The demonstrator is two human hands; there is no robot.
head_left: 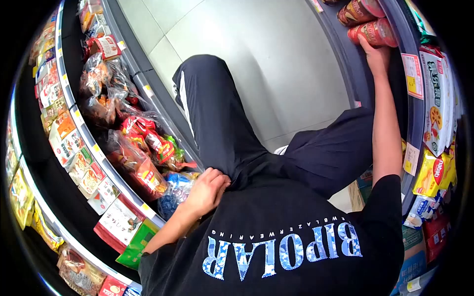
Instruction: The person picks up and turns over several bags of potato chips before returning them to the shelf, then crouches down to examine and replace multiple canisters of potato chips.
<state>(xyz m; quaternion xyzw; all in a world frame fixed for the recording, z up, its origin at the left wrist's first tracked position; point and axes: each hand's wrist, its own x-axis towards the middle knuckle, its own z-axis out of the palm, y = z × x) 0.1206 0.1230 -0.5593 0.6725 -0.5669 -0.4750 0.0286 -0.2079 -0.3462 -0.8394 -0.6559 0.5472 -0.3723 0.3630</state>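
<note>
My right hand [376, 56] reaches into the low shelf at the upper right. Its thumb lies on a red canister [373, 33], and its other fingers are mostly hidden. Beside that one, farther up, lies a second, darker red canister [356, 13]. My left hand [210, 190] rests at my lap against the dark trousers [212, 98], its fingers curled in and pressed together. Whatever those fingers may hold is hidden.
Shelves line both sides. The left shelf edge [148, 91] fronts bagged snacks [143, 172]. On the right hang white packs [435, 103] and yellow packs [434, 175] beside price tags [413, 76]. Grey tiled floor [276, 64] lies between the shelves.
</note>
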